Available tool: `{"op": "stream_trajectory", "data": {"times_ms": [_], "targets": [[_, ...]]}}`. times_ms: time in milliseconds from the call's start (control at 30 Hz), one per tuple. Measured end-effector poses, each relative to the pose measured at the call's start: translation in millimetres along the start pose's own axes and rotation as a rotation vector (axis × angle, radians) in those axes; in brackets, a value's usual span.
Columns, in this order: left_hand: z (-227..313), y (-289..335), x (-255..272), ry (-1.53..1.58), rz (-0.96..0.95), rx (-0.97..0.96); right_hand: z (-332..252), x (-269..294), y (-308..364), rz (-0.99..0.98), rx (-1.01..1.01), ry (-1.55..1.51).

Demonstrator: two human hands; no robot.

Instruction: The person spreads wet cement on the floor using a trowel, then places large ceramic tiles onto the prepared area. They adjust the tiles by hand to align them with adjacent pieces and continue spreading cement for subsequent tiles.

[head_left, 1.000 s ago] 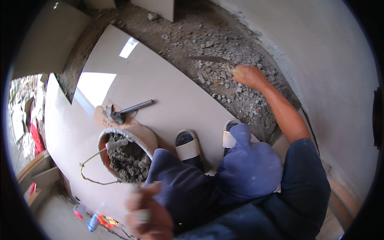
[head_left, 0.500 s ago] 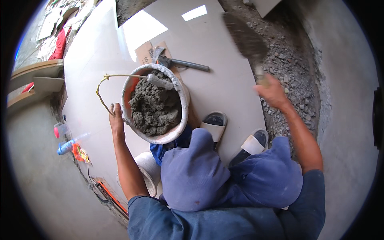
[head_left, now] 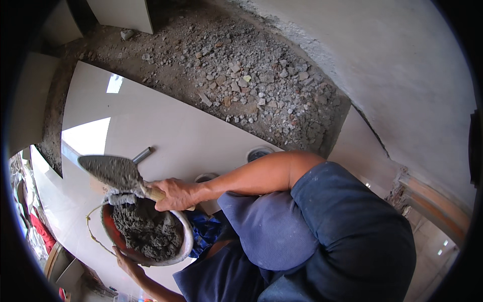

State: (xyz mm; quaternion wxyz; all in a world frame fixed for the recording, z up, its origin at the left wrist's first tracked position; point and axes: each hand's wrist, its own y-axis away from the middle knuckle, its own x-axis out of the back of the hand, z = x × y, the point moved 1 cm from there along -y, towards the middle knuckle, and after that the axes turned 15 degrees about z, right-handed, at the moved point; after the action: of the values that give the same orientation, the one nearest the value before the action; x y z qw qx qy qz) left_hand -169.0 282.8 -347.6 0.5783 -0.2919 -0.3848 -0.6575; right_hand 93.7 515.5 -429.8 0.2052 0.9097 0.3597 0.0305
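Observation:
My right hand is closed round the wooden handle of a pointed trowel. Grey mortar coats the blade, which is held over the far rim of a bucket. Wet, lumpy mortar partly fills this bucket, whose white rim is crusted and whose inside shows orange. At the near left, my left hand grips the bucket's rim, its fingers partly hidden. The bent wire handle hangs out to the left. Just beyond the trowel, the metal tube handle of a tool lies on the tiles, its head hidden.
Large glossy tiles cover the floor around the bucket. Beyond their edge lies a bed of rubble and gravel, bordered by a grey wall. Tile pieces stand at the far left. Sandalled feet are beside the bucket.
The view has swung right, showing more of the gravel bed. My right hand has brought the trowel from over the gravel to above the bucket. My left hand stays at the bucket.

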Motion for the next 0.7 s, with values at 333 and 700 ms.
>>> {"op": "stream_trajectory", "data": {"times_ms": [333,700], "targets": [[125,112,-56,0.33,-0.265,-0.176,-39,147,-9,0.333,-0.058,0.33],[237,305,-213,0.44,-0.68,-1.158,-33,324,101,1.026,0.252,0.397]]}}
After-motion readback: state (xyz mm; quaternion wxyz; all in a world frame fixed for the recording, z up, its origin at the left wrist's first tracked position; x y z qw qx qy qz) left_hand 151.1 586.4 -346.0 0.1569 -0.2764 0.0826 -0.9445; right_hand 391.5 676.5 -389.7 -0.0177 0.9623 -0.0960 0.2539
